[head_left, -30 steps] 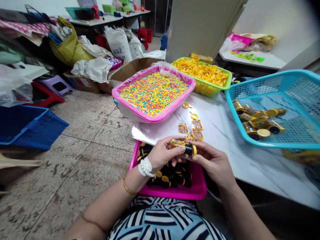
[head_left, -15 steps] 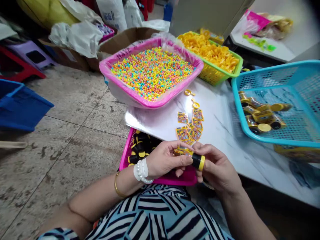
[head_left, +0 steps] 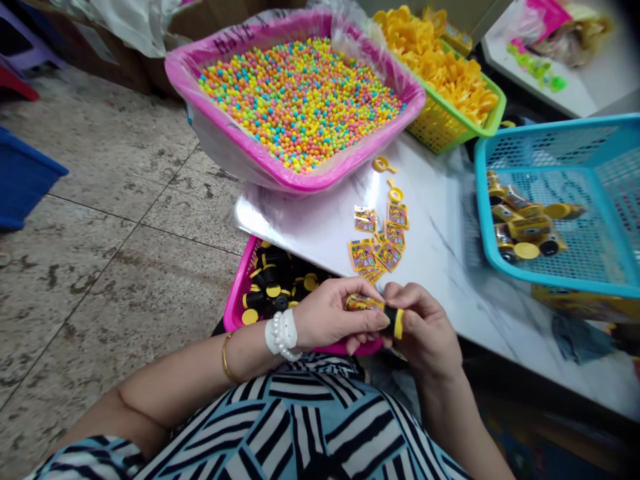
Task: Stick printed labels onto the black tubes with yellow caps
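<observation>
marble-patterned tabletop [head_left: 305, 230] beside a speckled tile floor [head_left: 115, 280], with a black-and-yellow tube [head_left: 367, 303] between two bare hands.
the left hand [head_left: 337, 317] is closed around the tube's printed end, thumb along the black section; the right hand [head_left: 433, 330] is clamped on the yellow-capped end, though whether it presses or twists i cannot tell. the tube lies tilted slightly at the table's near edge, by the magenta basket [head_left: 236, 297] of black, yellow-lidded containers [head_left: 270, 275]. for good work here, i'd brace the printed end lightly so the film doesn't crease, line the cap up square with the black section, and spread pressure evenly around its rim. working just clear of the small printed packets [head_left: 363, 255] should leave their loose cluster undisturbed.
</observation>
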`<action>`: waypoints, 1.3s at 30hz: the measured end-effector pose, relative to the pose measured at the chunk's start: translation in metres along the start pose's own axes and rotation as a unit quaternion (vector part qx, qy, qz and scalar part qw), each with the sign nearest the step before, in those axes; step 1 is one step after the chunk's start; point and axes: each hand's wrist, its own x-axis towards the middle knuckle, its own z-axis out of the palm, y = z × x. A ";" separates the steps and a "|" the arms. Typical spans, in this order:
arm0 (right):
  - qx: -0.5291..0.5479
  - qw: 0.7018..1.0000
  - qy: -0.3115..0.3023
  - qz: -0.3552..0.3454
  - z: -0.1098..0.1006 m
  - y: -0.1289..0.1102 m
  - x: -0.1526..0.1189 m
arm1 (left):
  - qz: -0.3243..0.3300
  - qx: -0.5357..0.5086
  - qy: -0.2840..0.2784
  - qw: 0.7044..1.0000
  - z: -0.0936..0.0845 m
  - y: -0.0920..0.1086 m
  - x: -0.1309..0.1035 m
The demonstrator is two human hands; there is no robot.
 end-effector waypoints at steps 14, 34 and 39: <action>-0.333 0.940 0.059 -0.046 0.006 -0.013 -0.021 | -0.048 -0.007 0.040 0.998 -0.008 -0.004 -0.002; -0.514 0.801 0.083 -0.294 0.015 0.002 -0.012 | -0.004 0.062 0.079 0.995 -0.020 0.005 -0.010; -0.477 0.828 0.088 -0.280 0.017 -0.001 -0.017 | 0.058 0.125 0.093 0.986 -0.011 0.010 -0.016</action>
